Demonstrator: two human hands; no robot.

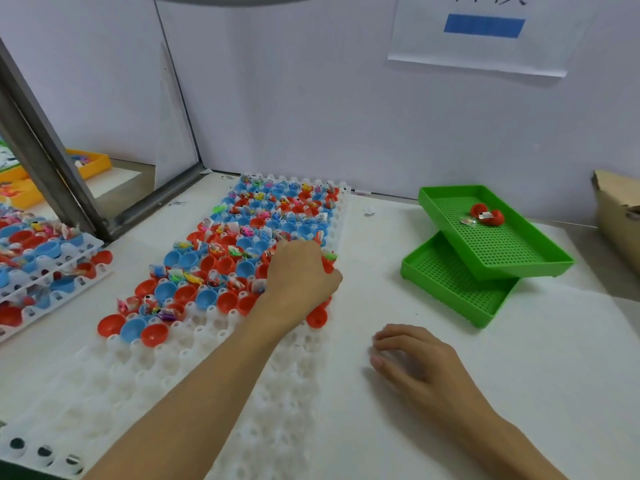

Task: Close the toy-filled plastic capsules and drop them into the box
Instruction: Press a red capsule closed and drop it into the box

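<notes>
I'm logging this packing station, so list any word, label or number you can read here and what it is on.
Nothing here can be read in full.
White paper sign on the back wall: dark characters cut off by the top edge, unreadable; below them a plain blue bar with no text.
Small white tag on the red capsule in the upper green tray: too small to read.
Toy wrappers in the white capsule tray: too blurred.

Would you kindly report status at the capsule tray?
Left hand on red capsule, grip unclear. Right hand idle on table. Cardboard box far right; nothing blocking.
</notes>
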